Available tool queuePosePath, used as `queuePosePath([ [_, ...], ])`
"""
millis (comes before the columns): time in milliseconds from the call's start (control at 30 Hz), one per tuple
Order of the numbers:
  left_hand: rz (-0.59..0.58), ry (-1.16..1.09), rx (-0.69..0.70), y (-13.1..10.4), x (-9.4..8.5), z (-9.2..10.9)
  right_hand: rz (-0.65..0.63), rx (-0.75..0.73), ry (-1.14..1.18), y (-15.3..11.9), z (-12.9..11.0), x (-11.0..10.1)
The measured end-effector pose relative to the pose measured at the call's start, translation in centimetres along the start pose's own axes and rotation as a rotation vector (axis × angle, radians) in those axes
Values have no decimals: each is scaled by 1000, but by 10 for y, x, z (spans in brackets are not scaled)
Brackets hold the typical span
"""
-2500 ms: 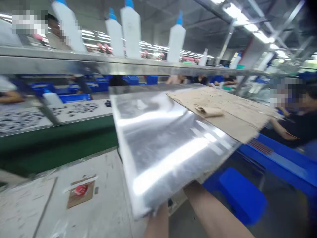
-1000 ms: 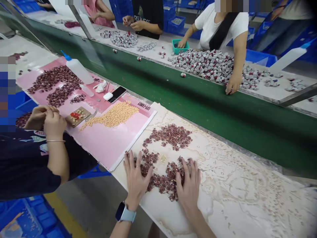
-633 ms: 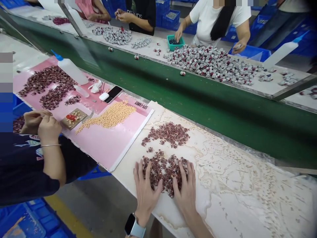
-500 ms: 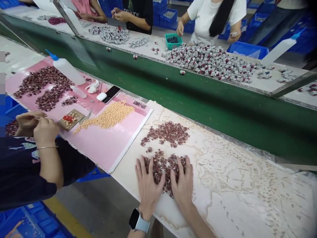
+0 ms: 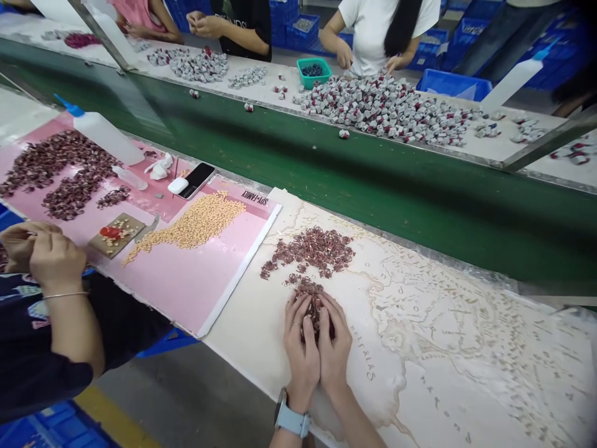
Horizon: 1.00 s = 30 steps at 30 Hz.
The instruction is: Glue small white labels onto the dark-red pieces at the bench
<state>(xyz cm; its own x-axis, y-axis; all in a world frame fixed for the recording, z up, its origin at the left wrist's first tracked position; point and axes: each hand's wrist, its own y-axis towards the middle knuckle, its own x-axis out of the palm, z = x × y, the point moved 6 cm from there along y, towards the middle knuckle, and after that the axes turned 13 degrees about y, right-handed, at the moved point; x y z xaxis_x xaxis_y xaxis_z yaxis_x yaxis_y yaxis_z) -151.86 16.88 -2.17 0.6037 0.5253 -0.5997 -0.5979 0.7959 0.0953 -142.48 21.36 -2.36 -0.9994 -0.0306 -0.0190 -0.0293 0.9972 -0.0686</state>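
Note:
My left hand (image 5: 301,342) and my right hand (image 5: 334,339) are cupped toward each other on the map-printed table surface. Between them is a heap of small reddish-brown curled pieces (image 5: 313,308), with fingers wrapped round its two sides. My palms and fingers hide much of the heap. A looser pile of the same kind of pieces (image 5: 319,249) lies just beyond my fingertips, with a few strays between the two. What the pieces are exactly cannot be made out.
To the left is a pink mat (image 5: 186,298) with yellow pieces (image 5: 196,221), a phone (image 5: 201,178), a squeeze bottle (image 5: 109,137) and dark pieces (image 5: 60,165). A co-worker's hands (image 5: 46,249) are there. Across the green belt (image 5: 298,162), other people sit by grey-and-red parts (image 5: 387,109).
My hands were spread flat over the near pile; now they have drawn together and gathered it into a narrower heap. The view has shifted slightly.

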Motion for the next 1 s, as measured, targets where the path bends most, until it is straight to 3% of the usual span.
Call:
queuePosePath([
  [167, 42, -171, -106, -2, 4, 3, -35, 166, 229, 2, 6, 0],
  [400, 40, -250, -134, 4, 13, 18, 61, 345, 468, 6, 18, -11],
  [500, 41, -249, -114, 2, 18, 36, 95, 358, 518, 7, 9, -25],
  [600, 23, -263, -69, -5, 30, 67, 146, 328, 536, 11, -6, -54],
  [700, -39, -289, -8, -19, 54, 107, 221, 290, 570, 14, -20, -101],
  [800, -134, -322, 58, -49, 91, 154, 313, 255, 612, 10, -32, -167],
  [900, -253, -350, 124, -100, 136, 207, 432, 220, 627, -7, -43, -251],
  [1000, -392, -369, 181, -173, 183, 263, 590, 182, 619, -40, -51, -350],
])
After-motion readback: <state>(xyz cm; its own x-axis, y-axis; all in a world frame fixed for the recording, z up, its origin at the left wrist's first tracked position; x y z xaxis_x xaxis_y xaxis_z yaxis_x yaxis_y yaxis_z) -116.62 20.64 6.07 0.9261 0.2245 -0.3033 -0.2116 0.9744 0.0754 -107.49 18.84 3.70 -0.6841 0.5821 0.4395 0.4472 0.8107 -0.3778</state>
